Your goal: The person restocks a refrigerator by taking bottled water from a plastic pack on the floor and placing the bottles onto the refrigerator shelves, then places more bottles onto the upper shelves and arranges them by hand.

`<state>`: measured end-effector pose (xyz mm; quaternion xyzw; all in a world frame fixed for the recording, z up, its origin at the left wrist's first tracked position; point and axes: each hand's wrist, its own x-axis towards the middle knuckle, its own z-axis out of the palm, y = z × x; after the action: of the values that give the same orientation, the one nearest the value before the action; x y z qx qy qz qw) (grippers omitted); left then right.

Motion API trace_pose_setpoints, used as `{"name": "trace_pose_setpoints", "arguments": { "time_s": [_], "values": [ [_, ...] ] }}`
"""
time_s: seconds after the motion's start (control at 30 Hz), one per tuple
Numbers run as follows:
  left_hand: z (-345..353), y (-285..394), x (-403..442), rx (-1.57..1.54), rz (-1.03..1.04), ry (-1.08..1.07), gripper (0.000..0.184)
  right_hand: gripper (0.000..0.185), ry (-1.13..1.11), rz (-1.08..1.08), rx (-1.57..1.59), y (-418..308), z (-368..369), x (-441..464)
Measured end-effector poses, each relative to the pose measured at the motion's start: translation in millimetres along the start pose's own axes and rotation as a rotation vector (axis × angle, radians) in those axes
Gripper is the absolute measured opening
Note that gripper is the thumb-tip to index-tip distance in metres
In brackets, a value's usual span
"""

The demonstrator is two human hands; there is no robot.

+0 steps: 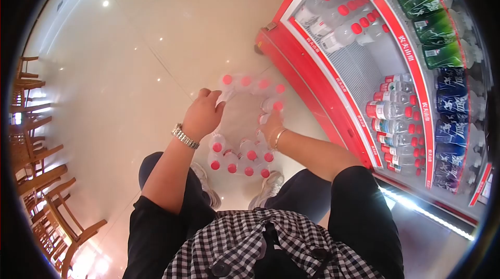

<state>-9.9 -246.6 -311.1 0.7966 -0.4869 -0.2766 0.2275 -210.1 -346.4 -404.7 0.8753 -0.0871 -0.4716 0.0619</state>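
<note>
Several clear bottles with red caps stand in a torn plastic wrap (244, 115) on the floor, some in a row at its far side and others (240, 160) close to the person's shoes. My left hand (204, 115), with a metal watch at the wrist, is at the left edge of the wrap, fingers curled together at the film; what they pinch is too small to make out. On the right side of the pack, my right hand (272, 125) has its fingers round a bottle (262, 118), partly hidden by the hand.
A red-framed open cooler (323, 91) stands at the right, holding red-capped bottles (398, 123) and, higher up, green packs (437, 34) and blue packs (450, 117). Wooden chairs (67, 216) line the left side. Shoes (268, 188) are just below the bottles.
</note>
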Motion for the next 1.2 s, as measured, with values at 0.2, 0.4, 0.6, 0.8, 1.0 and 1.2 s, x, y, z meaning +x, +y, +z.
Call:
{"name": "trace_pose_setpoints", "arguments": {
  "time_s": [0.2,0.4,0.6,0.8,1.0,1.2],
  "values": [
    [-3.2,-1.5,2.1,0.000,0.019,-0.004,0.035,0.042,0.348,0.484,1.590,-9.8,47.1,10.0],
    [-6.0,-3.5,2.1,0.001,0.006,-0.018,0.036,0.038,0.478,0.469,2.272,-20.7,53.9,25.6],
    [-3.6,-12.9,-0.6,0.009,0.061,0.022,0.036,0.033,0.344,0.281,1.327,-21.3,15.2,15.0],
    [-1.7,-10.2,1.0,-0.043,0.046,-0.021,0.035,0.029,0.270,-0.181,0.154,47.4,-101.5,-101.1],
    [-1.2,-14.0,7.6,-0.029,0.035,-0.051,0.037,0.036,0.433,-0.008,0.658,146.3,-108.0,-226.5],
    [-3.6,-9.3,6.1,-0.053,0.041,-0.039,0.034,0.047,0.396,0.510,0.544,195.7,-75.0,-292.0]
  ]
}}
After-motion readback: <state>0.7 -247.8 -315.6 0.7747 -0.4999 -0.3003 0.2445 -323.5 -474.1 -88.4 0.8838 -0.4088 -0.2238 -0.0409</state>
